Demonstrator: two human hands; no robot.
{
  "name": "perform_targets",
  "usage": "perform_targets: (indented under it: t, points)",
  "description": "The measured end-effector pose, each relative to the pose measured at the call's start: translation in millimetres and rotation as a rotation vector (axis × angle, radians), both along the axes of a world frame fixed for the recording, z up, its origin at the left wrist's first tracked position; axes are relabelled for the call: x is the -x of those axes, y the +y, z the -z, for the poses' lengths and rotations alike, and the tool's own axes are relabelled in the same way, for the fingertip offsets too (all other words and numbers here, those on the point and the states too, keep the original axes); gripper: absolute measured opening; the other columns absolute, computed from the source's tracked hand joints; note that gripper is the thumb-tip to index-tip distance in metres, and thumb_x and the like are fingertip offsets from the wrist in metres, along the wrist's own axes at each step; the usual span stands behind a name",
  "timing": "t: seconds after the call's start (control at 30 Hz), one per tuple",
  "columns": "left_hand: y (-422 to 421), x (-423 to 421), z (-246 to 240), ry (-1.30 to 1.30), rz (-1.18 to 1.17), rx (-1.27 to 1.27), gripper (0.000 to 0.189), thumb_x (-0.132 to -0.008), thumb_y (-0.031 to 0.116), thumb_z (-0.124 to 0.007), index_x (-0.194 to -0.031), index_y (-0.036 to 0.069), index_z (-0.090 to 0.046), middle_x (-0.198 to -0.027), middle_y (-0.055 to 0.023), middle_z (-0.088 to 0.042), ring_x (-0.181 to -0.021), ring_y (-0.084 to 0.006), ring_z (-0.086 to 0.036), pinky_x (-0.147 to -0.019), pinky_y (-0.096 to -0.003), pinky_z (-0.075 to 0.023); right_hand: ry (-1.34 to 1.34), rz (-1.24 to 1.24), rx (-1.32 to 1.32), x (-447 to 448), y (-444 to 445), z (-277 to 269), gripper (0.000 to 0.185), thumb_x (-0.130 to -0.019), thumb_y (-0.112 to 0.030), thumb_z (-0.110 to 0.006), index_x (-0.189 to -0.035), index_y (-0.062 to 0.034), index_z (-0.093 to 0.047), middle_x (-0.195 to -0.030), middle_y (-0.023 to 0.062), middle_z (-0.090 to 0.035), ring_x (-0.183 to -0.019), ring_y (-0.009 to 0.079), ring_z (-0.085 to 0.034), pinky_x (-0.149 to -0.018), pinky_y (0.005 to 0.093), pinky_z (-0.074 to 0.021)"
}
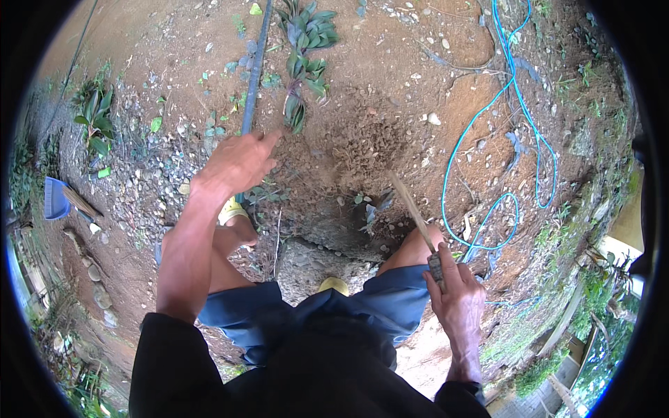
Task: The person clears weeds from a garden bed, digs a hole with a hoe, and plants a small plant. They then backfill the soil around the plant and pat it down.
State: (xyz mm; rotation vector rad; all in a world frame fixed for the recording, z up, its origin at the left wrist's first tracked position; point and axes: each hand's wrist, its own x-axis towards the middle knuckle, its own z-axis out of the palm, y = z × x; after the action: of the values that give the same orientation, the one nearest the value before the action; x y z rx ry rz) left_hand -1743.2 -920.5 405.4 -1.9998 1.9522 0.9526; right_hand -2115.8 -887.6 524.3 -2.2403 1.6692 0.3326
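Observation:
My left hand (238,162) reaches over the ground with its fingers apart, holding nothing that I can see. It overlaps the lower end of a dark pipe or hose (254,73). Just beyond its fingertips lie leafy plants (295,112) in a row on the soil. My right hand (454,287) is closed around the wrapped handle of a long, muddy blade (413,206), which looks like a machete. The blade points up and left to a patch of loosened, crumbly soil (368,143). Below that patch is a dark hollow beside a large rock (313,261).
A light blue rope (444,183) lies in loops at the right. On the left are pebbles (146,172), a leafy plant (96,123), a blue dustpan (56,198) and a brush (81,202). A yellow shoe (231,210) is below my left hand.

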Motion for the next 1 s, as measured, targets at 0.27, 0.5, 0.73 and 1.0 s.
perform_targets:
  t: [0.27, 0.5, 0.73, 1.0]
  points:
    - [8.0, 8.9, 19.2, -0.02, 0.083, -0.054, 0.032, -0.1, 0.02, -0.063, -0.122, -0.002, -0.06, -0.114, -0.0212, -0.07, -0.107, -0.0416, -0.069, -0.094, -0.0525, -0.057, -0.335, -0.053, 0.253, 36.4, 14.8, 233.3, 0.056, -0.092, -0.024, -0.076, -0.141, -0.0053, -0.058, -0.08, 0.0129, -0.068, -0.065, 0.0308, -0.071, -0.058, 0.0384, -0.0588]
    - [7.4, 9.8, 21.0, 0.04, 0.071, -0.076, 0.027, -0.099, 0.018, -0.063, -0.115, -0.004, -0.061, -0.107, -0.0224, -0.07, -0.103, -0.0423, -0.069, -0.091, -0.052, -0.0576, -0.693, 0.604, -0.214, 14.3, 22.1, 32.2, 0.05, -0.101, -0.01, -0.067, -0.148, 0.0014, -0.053, -0.108, 0.0112, -0.073, -0.074, 0.0182, -0.065, -0.069, 0.0302, -0.0548]
    - [13.1, 5.3, 21.5, 0.078, 0.102, 0.062, 0.024, -0.1, 0.015, -0.058, -0.116, -0.002, -0.066, -0.106, -0.023, -0.071, -0.1, -0.0432, -0.072, -0.09, -0.0518, -0.0592, -0.436, 0.585, -0.166, 8.0, -16.9, 125.0, 0.054, -0.102, -0.025, -0.068, -0.149, -0.0011, -0.053, -0.082, 0.0101, -0.073, -0.064, 0.0147, -0.064, -0.057, 0.0297, -0.0526]
    - [-7.1, -4.2, 59.6, -0.067, 0.085, -0.032, 0.026, -0.098, 0.012, -0.06, -0.122, 0.001, -0.062, -0.105, -0.0225, -0.072, -0.1, -0.0425, -0.071, -0.09, -0.0542, -0.0577, -1.09, 0.848, -0.453, 84.2, -63.8, 186.4, 0.065, -0.098, -0.03, -0.075, -0.15, 0.0018, -0.049, -0.07, 0.003, -0.057, -0.05, 0.0108, -0.056, -0.039, 0.0266, -0.0461]
